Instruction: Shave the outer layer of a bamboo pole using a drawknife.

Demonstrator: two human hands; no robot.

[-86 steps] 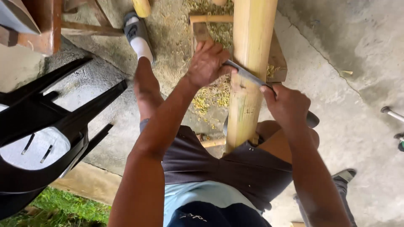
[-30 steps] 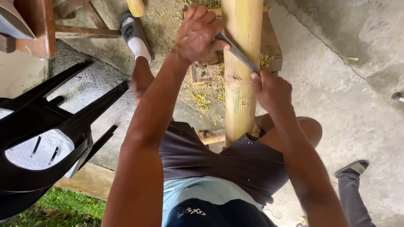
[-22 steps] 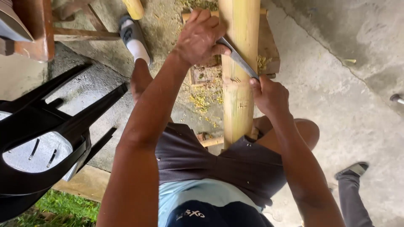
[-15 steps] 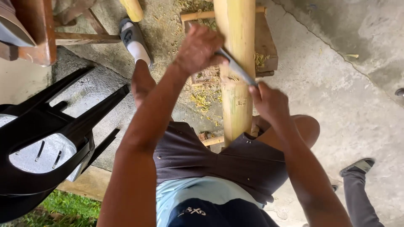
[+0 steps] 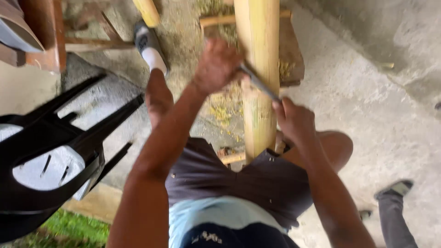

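Observation:
A thick yellow bamboo pole [image 5: 259, 55] runs from my lap away over a small wooden stand [image 5: 290, 55]. A long metal blade [image 5: 259, 85] lies slanted across the pole. My left hand [image 5: 216, 64] grips the blade's upper left end. My right hand [image 5: 294, 121] grips its lower right end, on the pole's right side. Yellow shavings [image 5: 223, 108] lie on the floor under the pole. The picture is blurred by motion.
A black plastic chair [image 5: 50, 151] lies tipped at left. My left leg stretches out to a white shoe [image 5: 149, 43]. Another bamboo piece [image 5: 147, 11] and wooden furniture [image 5: 43, 32] sit at top left. Another person's leg and sandal [image 5: 395, 202] are at lower right. Grass [image 5: 73, 227] borders bottom left.
Both hands and the blade have slid down the pole toward my body since one second ago, after having gone up the pole before that. The view has shaken slightly.

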